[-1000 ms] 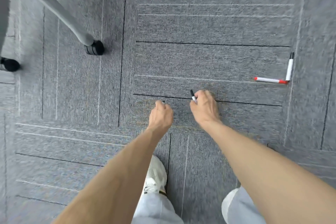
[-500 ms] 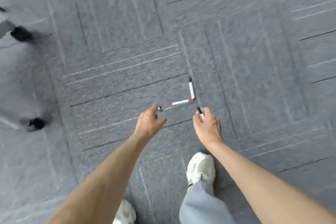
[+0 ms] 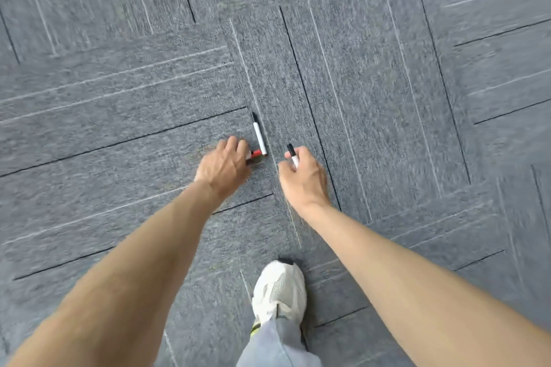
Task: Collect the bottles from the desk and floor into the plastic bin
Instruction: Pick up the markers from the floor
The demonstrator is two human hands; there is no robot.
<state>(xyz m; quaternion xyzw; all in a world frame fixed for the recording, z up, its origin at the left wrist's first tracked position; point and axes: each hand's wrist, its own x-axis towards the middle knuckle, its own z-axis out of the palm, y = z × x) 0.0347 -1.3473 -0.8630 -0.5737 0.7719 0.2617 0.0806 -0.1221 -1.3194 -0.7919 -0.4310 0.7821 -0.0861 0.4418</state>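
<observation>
While the left hand (image 3: 222, 165) pinches the red marker (image 3: 256, 154) and the right hand (image 3: 302, 179) grips a black-capped marker (image 3: 292, 155), we judge the touching white marker (image 3: 258, 134) may get knocked and roll away.

**A:** We've got open carpet (image 3: 372, 104) beyond the white marker (image 3: 258, 135) and out to its right, so a hand can pass freely there.

**B:** It's bare carpet to its left as well. The squeeze is at its near end, where the red-capped marker (image 3: 256, 154) meets it in a corner.

**A:** Our left hand (image 3: 223, 165) sits over that red one, blocking the near-left approach.

**B:** Near-right of the white marker is our right hand (image 3: 301, 177), gripping a black-tipped marker (image 3: 292, 155). Only a narrow strip of carpet lies between them.

**A:** Well back from it is our shoe (image 3: 278, 289).
</observation>
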